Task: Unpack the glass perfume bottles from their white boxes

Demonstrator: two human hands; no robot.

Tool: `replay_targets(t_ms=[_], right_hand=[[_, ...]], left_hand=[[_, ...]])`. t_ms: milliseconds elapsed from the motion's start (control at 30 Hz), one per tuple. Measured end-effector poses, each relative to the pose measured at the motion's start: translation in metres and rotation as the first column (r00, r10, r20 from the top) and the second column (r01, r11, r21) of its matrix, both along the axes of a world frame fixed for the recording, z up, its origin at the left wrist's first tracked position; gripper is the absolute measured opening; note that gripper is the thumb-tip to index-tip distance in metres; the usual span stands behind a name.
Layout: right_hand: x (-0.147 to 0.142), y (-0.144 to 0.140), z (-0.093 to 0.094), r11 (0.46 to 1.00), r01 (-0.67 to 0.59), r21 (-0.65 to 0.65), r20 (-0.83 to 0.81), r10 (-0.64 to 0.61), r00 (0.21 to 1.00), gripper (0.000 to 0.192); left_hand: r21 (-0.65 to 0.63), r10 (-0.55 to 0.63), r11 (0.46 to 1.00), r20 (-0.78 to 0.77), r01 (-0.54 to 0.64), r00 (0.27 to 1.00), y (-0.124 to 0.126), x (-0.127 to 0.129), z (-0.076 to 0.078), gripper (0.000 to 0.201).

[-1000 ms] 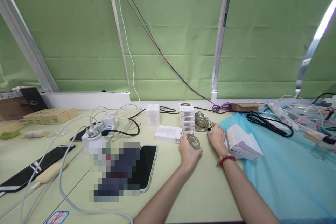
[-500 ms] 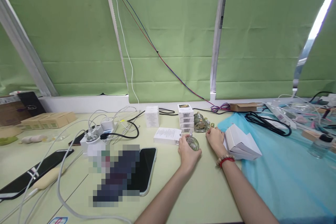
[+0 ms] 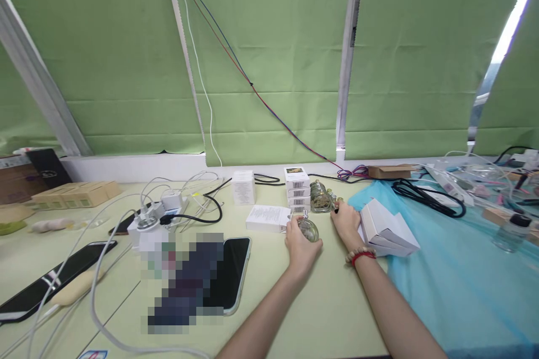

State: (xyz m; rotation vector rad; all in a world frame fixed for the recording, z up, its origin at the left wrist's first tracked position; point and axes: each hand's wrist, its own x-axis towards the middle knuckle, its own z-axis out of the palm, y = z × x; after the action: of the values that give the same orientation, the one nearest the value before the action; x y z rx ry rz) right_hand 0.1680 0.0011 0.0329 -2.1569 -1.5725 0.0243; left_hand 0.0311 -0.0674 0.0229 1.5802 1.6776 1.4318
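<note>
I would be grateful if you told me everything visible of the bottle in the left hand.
The bottle is round-bodied, see-through and faintly greenish, apparently glass, with a narrow, silvery, seemingly uncapped top. It is roughly upright, apparently resting on the table, to the right of the lying white box. The left hand grips it, partly covering its side. Any label is too small to tell.

Stacked boxes (image 3: pixel 298 195) obstruct passage beyond the left hand (image 3: pixel 302 252).
</note>
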Motion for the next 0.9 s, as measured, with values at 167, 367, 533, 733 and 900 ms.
replay_targets(t_ms=[167, 367, 533, 733, 900], right_hand=[[0.002, 0.001, -0.002, 0.997, 0.016, 0.071, -0.048, -0.013, 0.999, 0.029], [0.004, 0.004, -0.004, 0.989, 0.070, 0.127, -0.153, -0.050, 0.987, 0.031], [0.006, 0.007, -0.007, 0.982, 0.103, 0.158, -0.252, -0.061, 0.966, 0.032], [0.012, 0.010, -0.014, 0.971, 0.044, 0.233, -0.306, 0.030, 0.951, 0.029], [0.010, 0.010, -0.014, 0.991, 0.067, 0.119, -0.198, -0.043, 0.979, 0.040]], left_hand=[[-0.007, -0.005, 1.000, -0.014, 0.005, 1.000, -0.001, 0.000, 0.001, 0.058], [-0.015, 0.001, 1.000, 0.003, -0.001, 1.000, -0.001, 0.001, 0.003, 0.059], [-0.021, -0.002, 1.000, 0.001, 0.002, 1.000, -0.002, 0.000, 0.004, 0.059], [-0.016, 0.006, 1.000, 0.038, -0.005, 0.999, -0.003, 0.000, 0.005, 0.059], [-0.024, -0.005, 1.000, 0.028, 0.005, 1.000, -0.004, 0.001, 0.006, 0.058]])
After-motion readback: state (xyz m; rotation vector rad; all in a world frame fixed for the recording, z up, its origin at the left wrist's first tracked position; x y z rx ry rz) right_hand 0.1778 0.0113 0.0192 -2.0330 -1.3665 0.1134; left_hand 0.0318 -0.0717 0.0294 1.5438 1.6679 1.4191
